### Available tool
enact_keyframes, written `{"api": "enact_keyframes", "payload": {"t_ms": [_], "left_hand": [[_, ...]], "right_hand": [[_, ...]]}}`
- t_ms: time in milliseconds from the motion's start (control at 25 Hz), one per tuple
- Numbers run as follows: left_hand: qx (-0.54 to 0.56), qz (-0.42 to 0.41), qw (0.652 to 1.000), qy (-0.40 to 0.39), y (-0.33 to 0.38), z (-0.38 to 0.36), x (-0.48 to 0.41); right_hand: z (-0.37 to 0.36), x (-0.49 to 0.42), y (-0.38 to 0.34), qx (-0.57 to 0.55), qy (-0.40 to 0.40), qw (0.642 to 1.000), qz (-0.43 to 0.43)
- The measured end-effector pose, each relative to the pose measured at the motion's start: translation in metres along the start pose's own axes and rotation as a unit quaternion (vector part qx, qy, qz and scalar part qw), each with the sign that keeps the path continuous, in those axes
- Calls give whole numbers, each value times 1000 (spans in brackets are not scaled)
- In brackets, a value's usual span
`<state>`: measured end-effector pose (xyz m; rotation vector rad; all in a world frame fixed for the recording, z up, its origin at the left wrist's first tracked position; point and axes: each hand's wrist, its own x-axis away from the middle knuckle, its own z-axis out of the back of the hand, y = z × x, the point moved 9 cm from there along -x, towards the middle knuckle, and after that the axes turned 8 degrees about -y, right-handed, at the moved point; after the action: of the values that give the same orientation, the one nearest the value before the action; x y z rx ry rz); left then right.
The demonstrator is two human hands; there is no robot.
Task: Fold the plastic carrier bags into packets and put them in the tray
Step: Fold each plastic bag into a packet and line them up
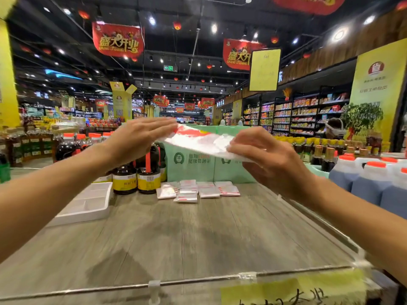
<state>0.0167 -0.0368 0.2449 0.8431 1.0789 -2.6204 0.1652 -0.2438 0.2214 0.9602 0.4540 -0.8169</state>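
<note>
A person's two bare arms reached forward over a grey wood-grain worktop (198, 238) in a supermarket. Between the hands, raised in the air well above the worktop, was a white plastic carrier bag (198, 139) with red print, flattened into a long strip. The right hand (264, 159) had its grip clamped on the bag's right end, fingers curled round the plastic. The left hand (141, 137) lay flat over the left end, fingers straight and together, its grip apart.

This looked like the middle of a fold, with the strip being smoothed or creased before it was turned over on itself. The next move would probably call for doubling the strip into a small packet without letting the slippery layers slide, then carrying it to the white tray (92, 208) with dividers, which stood at the left of the worktop. Several folded packets (193, 190) lay at the back of the worktop, outside the tray, just beside dark bottles (136, 177) and in front of green cartons (193, 164).

The left hand covered the bag's left end, so any thumb contact beneath could not be told. The bag's handles could not be made out, and both hands were slightly blurred. The left forearm hid the tray's near corner. A yellow label (286, 291) at the front edge was cut off by the frame.
</note>
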Motion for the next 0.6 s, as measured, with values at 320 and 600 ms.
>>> {"api": "enact_keyframes", "payload": {"t_ms": [320,600], "left_hand": [[-76,-59,993,-66,40,-108,13],[194,8,887,-420,106,-247,92]], "right_hand": [[-61,21,-93,-31,-30,979,197],[-198,63,-103,-273,-295,913,75]]}}
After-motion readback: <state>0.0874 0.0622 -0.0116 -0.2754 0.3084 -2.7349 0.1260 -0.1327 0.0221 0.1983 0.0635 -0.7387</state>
